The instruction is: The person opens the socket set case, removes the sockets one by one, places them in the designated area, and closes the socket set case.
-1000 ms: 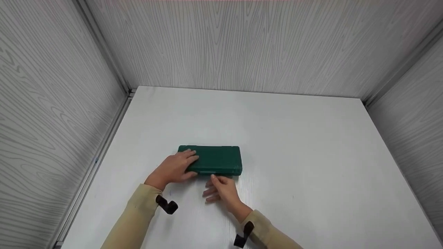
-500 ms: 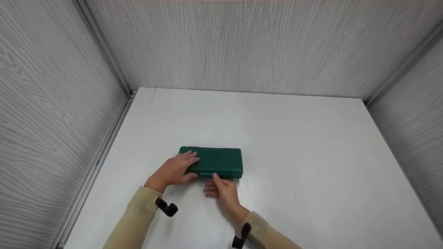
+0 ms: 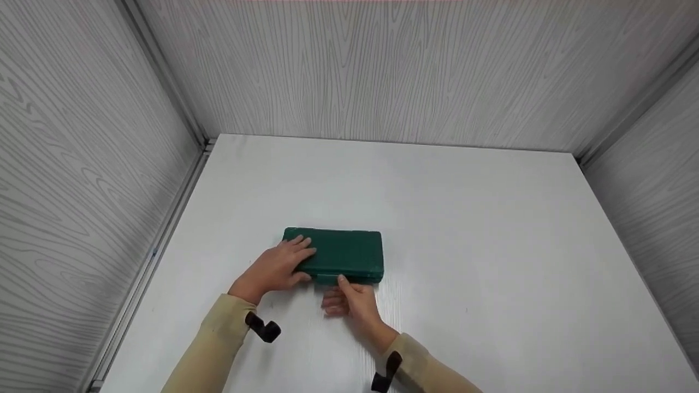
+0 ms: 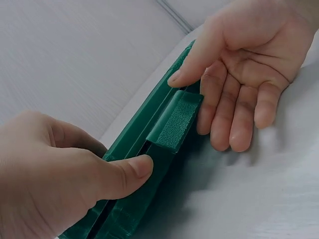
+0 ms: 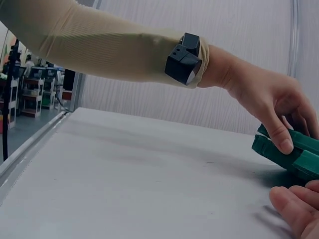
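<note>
A green plastic case lies on the white table, its front side toward me. My left hand grips its left end, fingers spread over the lid and thumb on the front side. On that front side a latch sticks outward, beside a dark seam between lid and base. My right hand is in front of the case, palm turned up in the left wrist view. Its thumb tip is on the front edge beside the latch, while the other fingers hang loosely below. The case's inside is hidden.
The white table extends around the case. Grey wood-grain panels stand at the back and both sides. Metal rails run along the left edge. Beyond the table, the right wrist view shows shelves in a room.
My right thumb has moved slightly right along the front edge, and the latch now sticks out toward me. The left hand has kept its place on the case.
</note>
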Demonstrator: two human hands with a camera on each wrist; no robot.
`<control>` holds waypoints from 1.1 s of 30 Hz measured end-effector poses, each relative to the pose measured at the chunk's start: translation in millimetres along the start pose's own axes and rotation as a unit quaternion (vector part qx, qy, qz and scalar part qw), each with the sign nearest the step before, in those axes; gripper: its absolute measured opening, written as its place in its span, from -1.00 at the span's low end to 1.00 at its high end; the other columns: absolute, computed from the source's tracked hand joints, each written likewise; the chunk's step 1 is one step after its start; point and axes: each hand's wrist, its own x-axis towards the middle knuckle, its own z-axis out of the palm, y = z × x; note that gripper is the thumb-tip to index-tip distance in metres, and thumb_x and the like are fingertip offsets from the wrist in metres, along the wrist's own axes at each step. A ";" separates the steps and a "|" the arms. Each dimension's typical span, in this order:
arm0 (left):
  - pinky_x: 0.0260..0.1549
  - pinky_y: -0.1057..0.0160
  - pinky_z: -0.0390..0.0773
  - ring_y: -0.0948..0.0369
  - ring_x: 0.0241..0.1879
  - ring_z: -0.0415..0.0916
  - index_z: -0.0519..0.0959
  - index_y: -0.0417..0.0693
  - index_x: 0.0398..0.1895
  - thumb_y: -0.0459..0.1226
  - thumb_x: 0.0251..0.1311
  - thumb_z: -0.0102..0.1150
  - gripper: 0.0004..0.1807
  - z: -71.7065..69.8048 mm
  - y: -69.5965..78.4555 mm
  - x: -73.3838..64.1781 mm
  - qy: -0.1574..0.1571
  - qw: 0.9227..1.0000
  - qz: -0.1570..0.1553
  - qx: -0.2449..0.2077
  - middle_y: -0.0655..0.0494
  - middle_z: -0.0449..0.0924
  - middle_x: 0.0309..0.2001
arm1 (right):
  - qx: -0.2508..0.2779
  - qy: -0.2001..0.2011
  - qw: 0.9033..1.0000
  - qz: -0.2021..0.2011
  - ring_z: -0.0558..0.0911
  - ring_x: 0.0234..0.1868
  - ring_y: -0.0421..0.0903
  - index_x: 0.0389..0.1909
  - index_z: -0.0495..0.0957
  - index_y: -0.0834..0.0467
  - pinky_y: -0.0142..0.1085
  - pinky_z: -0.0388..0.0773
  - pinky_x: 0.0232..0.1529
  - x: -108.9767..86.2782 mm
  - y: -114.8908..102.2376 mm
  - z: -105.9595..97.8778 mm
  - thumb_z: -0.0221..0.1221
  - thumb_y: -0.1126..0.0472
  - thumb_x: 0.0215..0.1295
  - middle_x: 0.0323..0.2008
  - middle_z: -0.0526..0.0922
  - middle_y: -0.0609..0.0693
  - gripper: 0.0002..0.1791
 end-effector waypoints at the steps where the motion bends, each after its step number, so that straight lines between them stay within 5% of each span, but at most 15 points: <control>1: 0.11 -0.11 0.29 -0.10 0.27 0.21 0.43 -0.20 0.20 -0.09 0.11 0.27 -0.38 -0.1 -0.1 -0.3 0.002 1.000 0.003 0.003 -0.19 0.31 0.25 | 0.000 -0.003 1.000 0.005 0.64 -0.23 0.24 -0.11 0.46 0.60 -0.01 0.57 -0.26 -0.7 -0.9 -0.1 -0.05 0.03 0.43 -0.22 0.59 0.44 -0.41; 12: 0.08 -0.14 0.31 -0.08 0.25 0.25 0.41 -0.19 0.23 -0.08 0.20 0.18 -0.42 4.2 0.7 -6.7 0.043 0.998 0.033 0.038 -0.17 0.34 0.23 | 0.008 -0.037 0.999 -0.004 0.65 -0.24 0.20 -0.08 0.45 0.59 0.01 0.57 -0.27 -5.6 -8.3 -2.4 -0.04 -0.05 0.41 -0.22 0.60 0.42 -0.35; 18: 0.07 -0.07 0.35 -0.04 0.18 0.36 0.44 -0.23 0.18 -0.12 0.27 0.09 -0.50 7.7 4.5 -3.2 0.093 0.990 0.061 0.086 -0.15 0.44 0.16 | -0.082 -0.064 0.993 -0.054 0.63 -0.25 0.28 -0.08 0.50 0.52 0.06 0.56 -0.30 -12.4 -27.4 -12.0 -0.03 0.01 0.41 -0.20 0.59 0.43 -0.44; 26: 0.04 -0.01 0.40 -0.02 0.11 0.43 0.50 -0.27 0.05 -0.18 0.24 0.14 -0.59 6.8 2.1 -5.8 0.131 0.985 0.073 0.090 -0.15 0.51 0.07 | -0.263 -0.108 0.949 -0.135 0.57 -0.13 0.28 -0.02 0.53 0.39 0.03 0.49 -0.08 -36.8 -82.8 -18.1 -0.02 0.26 0.41 -0.16 0.61 0.32 -0.69; 33: 0.04 0.08 0.42 0.04 0.07 0.47 0.51 -0.26 0.02 -0.19 0.24 0.15 -0.62 6.3 -1.7 -6.3 0.160 0.978 0.078 0.105 -0.12 0.54 0.04 | -0.356 -0.073 0.900 -0.240 0.63 -0.17 0.06 0.01 0.51 0.40 -0.20 0.53 -0.11 -41.8 -116.3 -29.6 0.04 0.31 0.36 -0.16 0.63 0.20 -0.70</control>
